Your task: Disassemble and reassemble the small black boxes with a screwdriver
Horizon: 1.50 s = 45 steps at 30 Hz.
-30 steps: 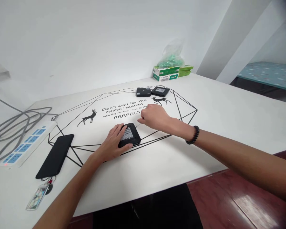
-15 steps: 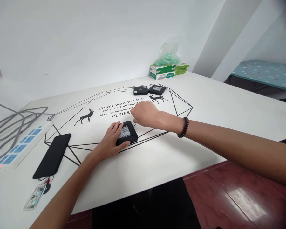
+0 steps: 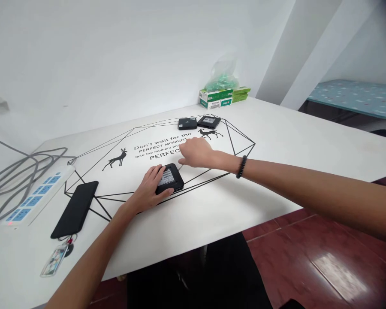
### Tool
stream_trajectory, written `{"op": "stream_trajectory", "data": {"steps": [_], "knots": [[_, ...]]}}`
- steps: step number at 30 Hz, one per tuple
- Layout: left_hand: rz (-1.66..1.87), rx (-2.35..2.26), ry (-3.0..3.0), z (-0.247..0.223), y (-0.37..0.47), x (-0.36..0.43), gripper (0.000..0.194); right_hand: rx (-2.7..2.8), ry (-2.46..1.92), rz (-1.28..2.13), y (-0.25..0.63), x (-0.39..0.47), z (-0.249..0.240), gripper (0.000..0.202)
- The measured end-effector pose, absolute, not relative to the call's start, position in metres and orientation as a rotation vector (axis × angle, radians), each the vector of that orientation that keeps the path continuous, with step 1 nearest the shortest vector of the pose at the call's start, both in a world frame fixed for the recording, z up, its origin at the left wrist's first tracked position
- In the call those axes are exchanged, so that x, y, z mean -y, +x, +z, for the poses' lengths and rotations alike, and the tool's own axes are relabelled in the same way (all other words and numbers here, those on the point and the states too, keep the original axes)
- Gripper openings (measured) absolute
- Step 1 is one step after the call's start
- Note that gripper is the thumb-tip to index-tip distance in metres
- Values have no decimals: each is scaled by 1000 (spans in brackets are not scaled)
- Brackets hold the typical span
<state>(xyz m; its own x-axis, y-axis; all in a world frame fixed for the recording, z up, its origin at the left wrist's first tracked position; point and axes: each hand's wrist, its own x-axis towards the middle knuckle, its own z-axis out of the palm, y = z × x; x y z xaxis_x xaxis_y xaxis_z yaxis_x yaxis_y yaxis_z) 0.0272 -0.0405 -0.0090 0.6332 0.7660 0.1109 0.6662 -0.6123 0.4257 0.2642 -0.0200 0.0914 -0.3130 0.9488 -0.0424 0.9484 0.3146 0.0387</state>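
Observation:
A small black set-top box [image 3: 170,177] lies on the table with its white label facing up. My left hand [image 3: 152,187] holds it from the left, fingers over its far side and thumb along the near edge. Just beyond its right corner, my right hand [image 3: 197,152] is raised in a fist, wrist bent, with a black bead bracelet [image 3: 241,166] below it. Whatever the fist may contain is hidden behind the fingers. Two similar black boxes rest farther back: one upright box [image 3: 187,123] and one box [image 3: 209,122] showing its label.
A black phone [image 3: 75,209] with a keychain [image 3: 54,260] lies at left, beside a white power strip [image 3: 40,195] and its coiled grey cable [image 3: 25,165]. Green-and-white cartons [image 3: 215,98] under a plastic bag [image 3: 223,75] stand by the wall. The white table's [image 3: 193,231] front edge is near.
The view has shifted slightly. My left hand stays on the set-top box, and my right fist remains closed near its right corner with hardly any movement.

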Motion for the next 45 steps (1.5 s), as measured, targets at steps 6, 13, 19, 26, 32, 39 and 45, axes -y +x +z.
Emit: {"op": "stream_trajectory", "data": {"steps": [6,13,19,26,32,39,45], "knots": [[384,-1156,2518,-10,29,41,82,-2516,1970,-787,311,39,42,43],[386,-1173,2372,-3,19,39,82,-2698,2201,-544,308,76,48,38],[453,-1112,2394,0,6,29,64,-2921,1728,-631,284,115,72,33],[442,-1117,2491,5,1,32,66,-2840,1689,-414,256,123,72,33],[379,-1078,2476,11,-2,38,72,-2754,1735,-383,246,122,76,30],[346,-1097,2453,10,-2,39,79,-2621,1738,-236,233,128,80,32],[370,-1097,2464,10,0,35,78,-2386,1598,7,199,130,95,26]]}}
